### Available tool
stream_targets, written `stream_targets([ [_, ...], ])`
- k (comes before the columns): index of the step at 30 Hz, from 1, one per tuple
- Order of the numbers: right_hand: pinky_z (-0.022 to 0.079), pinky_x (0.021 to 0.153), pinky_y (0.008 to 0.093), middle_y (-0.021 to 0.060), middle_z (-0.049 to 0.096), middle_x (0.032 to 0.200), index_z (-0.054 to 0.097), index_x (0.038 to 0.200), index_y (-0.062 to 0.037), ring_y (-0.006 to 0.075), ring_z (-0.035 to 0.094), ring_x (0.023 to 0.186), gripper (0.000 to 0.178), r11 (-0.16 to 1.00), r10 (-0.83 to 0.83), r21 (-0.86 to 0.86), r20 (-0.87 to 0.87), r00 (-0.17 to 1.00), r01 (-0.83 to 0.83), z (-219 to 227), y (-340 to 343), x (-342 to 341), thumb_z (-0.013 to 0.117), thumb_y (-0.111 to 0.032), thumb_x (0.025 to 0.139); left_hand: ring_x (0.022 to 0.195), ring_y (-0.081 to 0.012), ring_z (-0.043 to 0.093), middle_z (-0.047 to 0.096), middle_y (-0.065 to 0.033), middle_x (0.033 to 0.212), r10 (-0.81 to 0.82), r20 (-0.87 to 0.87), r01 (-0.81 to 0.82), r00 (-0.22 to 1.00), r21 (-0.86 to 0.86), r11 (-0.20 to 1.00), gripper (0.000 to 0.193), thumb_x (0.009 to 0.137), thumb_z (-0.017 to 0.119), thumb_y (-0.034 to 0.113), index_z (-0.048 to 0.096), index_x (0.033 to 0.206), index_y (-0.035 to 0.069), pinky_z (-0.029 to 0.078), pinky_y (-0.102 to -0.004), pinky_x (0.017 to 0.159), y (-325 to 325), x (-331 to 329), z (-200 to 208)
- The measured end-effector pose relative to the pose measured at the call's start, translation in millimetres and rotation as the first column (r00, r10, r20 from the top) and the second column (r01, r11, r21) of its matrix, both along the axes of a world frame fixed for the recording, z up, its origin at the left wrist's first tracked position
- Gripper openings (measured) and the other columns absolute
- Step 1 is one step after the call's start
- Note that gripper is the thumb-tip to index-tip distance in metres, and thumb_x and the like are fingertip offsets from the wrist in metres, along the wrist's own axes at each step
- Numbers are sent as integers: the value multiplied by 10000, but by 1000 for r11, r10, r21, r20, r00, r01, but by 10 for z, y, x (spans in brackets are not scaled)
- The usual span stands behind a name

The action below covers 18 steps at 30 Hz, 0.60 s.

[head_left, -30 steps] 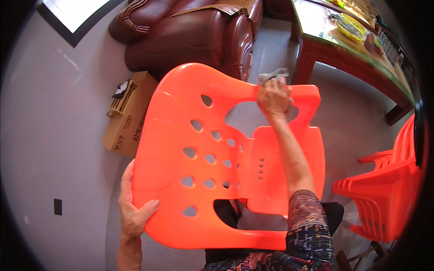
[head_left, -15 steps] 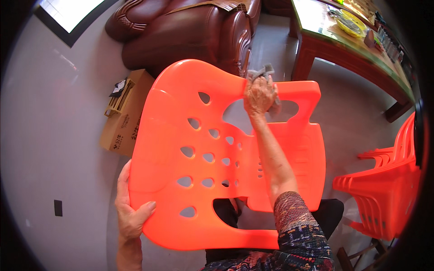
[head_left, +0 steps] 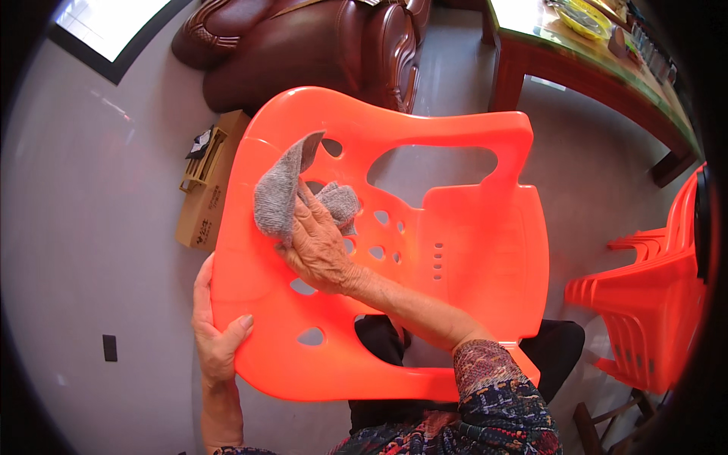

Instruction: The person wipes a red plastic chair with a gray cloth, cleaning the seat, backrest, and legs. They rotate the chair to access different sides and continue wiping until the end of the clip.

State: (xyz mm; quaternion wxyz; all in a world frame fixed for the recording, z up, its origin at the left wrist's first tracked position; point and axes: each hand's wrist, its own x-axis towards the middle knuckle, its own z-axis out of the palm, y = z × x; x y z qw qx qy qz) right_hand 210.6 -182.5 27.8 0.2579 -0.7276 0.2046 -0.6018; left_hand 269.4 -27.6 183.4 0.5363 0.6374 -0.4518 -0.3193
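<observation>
Right sleeve: the near armrest is partly covered by the patterned sleeve point(head_left: 504, 390), with dark trousers point(head_left: 560, 350) seen beyond it.
Left hand: the backrest's outer rim is pinched by the left hand point(head_left: 218, 341), thumb laid on the front face, fingers wrapped around the edge.
Right hand: fingers are held close together, pressed over the cloth by the right hand point(head_left: 318, 246); some fingertips are hidden in the folds.
Grey cloth: the grey cloth point(head_left: 274, 201) is bunched against the perforated backrest, ahead and to the left of the right knuckles; its larger fold is slanted from upper right to lower left. It is touched by the right hand only; the left is placed below it, apart.
Orange plastic armchair: the orange plastic armchair point(head_left: 497, 235) is stretched lengthwise from left to right, backrest left, seat right; several drop-shaped holes are covered by cloth and hand.
Right side: nested orange chairs point(head_left: 644, 318) are stacked apart from the armchair, above a dark wooden frame point(head_left: 595, 428).
Left side: a slatted rack point(head_left: 203, 163) is set on a cardboard box point(head_left: 203, 220), just beyond the backrest.
Far side: a brown leather sofa point(head_left: 303, 57) and a wooden worktop point(head_left: 599, 72) bearing a yellow basket point(head_left: 582, 21) are seen; neither is touched.
</observation>
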Motion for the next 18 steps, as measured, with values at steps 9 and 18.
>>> stream_targets([
  [9,316,951,509,173,491,1283,509,1255,-88,348,435,1198,409,770,-403,430,-244,882,471,-1367,-388,-433,453,-362,955,1278,-226,427,429,-152,1370,-65,-15,65,998,-2,998,728,754,542,29,264,1424,-37,371,-370,1043,-15,-44,25],
  [18,325,926,504,173,539,1182,537,1159,-44,346,478,1114,340,329,-231,883,-269,935,335,-1304,-173,-646,490,-291,931,1290,-211,414,423,-137,1378,-88,-54,86,995,-30,996,687,782,501,-33,261,1426,-32,347,-361,1065,11,7,17],
])
